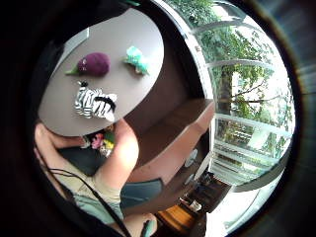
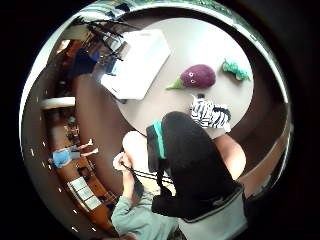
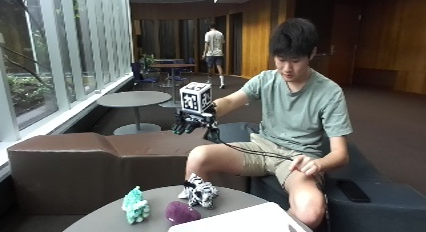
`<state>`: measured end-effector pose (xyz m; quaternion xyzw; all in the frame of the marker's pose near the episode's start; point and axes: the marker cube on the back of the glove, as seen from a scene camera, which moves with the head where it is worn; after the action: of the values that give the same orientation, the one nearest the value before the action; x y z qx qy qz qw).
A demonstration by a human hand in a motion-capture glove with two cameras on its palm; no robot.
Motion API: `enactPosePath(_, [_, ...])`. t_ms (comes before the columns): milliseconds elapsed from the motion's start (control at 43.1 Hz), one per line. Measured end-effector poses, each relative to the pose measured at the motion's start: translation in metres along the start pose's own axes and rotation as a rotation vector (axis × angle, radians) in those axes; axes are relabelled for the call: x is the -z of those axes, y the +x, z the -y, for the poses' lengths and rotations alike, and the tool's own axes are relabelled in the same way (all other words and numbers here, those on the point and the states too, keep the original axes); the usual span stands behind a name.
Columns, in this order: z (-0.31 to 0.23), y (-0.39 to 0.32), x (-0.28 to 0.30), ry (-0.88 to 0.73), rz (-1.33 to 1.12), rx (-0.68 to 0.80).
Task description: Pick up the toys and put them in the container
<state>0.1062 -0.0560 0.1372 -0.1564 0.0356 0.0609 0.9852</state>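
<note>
Down at the bottom of the outside view, the three toys are all sitting on the round worktop [image 3: 233, 198]: the zebra [image 3: 199, 191] nearest the person's knee, the purple eggplant [image 3: 181, 212] just beside it toward the lower edge, and the teal dino [image 3: 136, 204] off to the left. The white container [image 3: 243, 219] is at the lower right, right next to the eggplant, and as far as I can see nothing's in it yet.

So I'm still at step one. I'd go for the zebra first since it's closest to the edge I'm coming in from. Drop straight down over its middle, wrap around the body rather than a leg, lift clear before swinging over so I don't knock the eggplant.

Right hand [image 3: 193, 122] is held up mid-frame, well above the worktop, arm stretched out forward from the shoulder, palm down. Fingers hang loosely curled, holding nothing. The bare hand [image 3: 305, 166] rests on the thigh.
</note>
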Motion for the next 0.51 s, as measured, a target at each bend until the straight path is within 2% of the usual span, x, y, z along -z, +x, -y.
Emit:
enactPosePath(325, [0.043,0.012,-0.159,-0.151,0.026,0.043])
enactPosePath(510, [0.058,0.005,-0.209,-0.209,0.039,0.089])
